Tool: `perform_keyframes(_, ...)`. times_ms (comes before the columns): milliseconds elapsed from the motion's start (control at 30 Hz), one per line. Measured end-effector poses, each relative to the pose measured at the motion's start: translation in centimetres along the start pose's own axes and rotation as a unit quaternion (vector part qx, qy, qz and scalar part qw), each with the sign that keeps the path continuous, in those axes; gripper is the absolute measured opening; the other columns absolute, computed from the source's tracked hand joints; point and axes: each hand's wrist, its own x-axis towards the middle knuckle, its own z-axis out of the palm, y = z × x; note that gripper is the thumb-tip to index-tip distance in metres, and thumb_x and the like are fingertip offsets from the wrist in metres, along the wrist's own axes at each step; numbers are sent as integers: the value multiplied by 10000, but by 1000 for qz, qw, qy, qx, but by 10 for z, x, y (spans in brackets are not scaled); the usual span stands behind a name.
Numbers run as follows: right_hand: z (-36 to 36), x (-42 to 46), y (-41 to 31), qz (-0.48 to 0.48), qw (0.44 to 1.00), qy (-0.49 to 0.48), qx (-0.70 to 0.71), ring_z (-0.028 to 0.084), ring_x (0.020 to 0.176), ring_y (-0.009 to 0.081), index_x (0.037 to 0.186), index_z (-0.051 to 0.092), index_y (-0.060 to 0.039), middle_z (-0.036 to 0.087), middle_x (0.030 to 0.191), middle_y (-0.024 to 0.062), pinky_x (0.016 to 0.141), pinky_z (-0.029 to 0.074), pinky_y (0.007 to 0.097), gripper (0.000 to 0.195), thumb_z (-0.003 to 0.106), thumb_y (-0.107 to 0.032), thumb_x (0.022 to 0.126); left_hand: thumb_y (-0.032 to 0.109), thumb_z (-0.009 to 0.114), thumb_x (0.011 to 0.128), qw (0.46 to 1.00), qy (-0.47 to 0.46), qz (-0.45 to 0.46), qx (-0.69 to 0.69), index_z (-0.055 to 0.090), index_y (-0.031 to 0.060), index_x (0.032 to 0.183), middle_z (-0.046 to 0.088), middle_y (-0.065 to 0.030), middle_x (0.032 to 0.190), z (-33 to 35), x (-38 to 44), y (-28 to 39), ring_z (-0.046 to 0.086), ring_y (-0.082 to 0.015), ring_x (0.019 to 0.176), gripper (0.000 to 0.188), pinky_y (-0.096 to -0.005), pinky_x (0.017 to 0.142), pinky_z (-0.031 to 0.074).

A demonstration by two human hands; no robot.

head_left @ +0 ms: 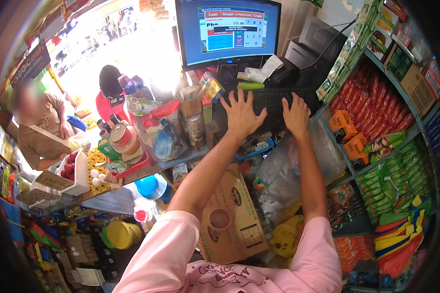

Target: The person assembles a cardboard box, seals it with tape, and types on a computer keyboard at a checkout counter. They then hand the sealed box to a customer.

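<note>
Both of my arms reach forward to a black keyboard (pixel 269 103) below a lit monitor (pixel 229 33). My left hand (pixel 245 113) is spread over the keyboard's left end, thumb and fingers apart. Over the right part of the keys lies my right hand (pixel 297 113), fingers bent and holding nothing. A payment window with a number pad fills the middle of the screen. Between monitor and keyboard stands a small dark handheld device (pixel 228 73). To its right, a curled paper receipt (pixel 270 67) hangs from a black printer (pixel 284 71).
A cardboard carton (pixel 234 219) and a clear plastic bag (pixel 289 172) sit below the keyboard. Shelves of red sachets (pixel 370 102) and green sachets (pixel 399 175) rise at right. Left, the counter bears a lidded jar (pixel 124 139) and an egg tray (pixel 97 166); a person (pixel 46 128) stands beyond.
</note>
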Motion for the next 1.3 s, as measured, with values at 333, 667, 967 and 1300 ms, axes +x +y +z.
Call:
perform_keyframes(333,-73,-263,-117,3,924,-209,321,673,979,368,1102,671,-13,675,1028,176,859,532,465,219,724,-108,912,729,599,883,999,-16,-9,38,492,59,1555,310,-260,1669,-4,-1,-16,347,-379,1503,955,-677,1168,243)
perform_keyframes(667,-132,-371,-159,-70,936,-207,276,637,1071,333,1222,707,-40,686,1186,137,982,515,451,403,817,-99,838,241,781,885,966,2,104,-236,646,46,1307,520,-232,1476,-85,-145,-85,527,-420,1375,484,-521,1106,447)
perform_keyframes(967,-114,-398,-152,-93,895,-315,303,656,1110,361,1137,686,-35,671,1298,147,965,548,434,300,764,20,853,150,718,1003,797,-272,-273,-465,609,38,1388,686,-76,1308,-150,-283,-166,658,-166,1203,415,-319,951,523)
perform_keyframes(1300,-154,-374,-196,-95,867,-236,429,543,1361,479,1063,635,-19,577,1403,214,1111,483,543,351,849,-55,787,72,986,674,598,-268,-289,-698,287,46,1669,560,-95,1427,-220,-319,-98,545,-220,1365,1216,-361,1140,445)
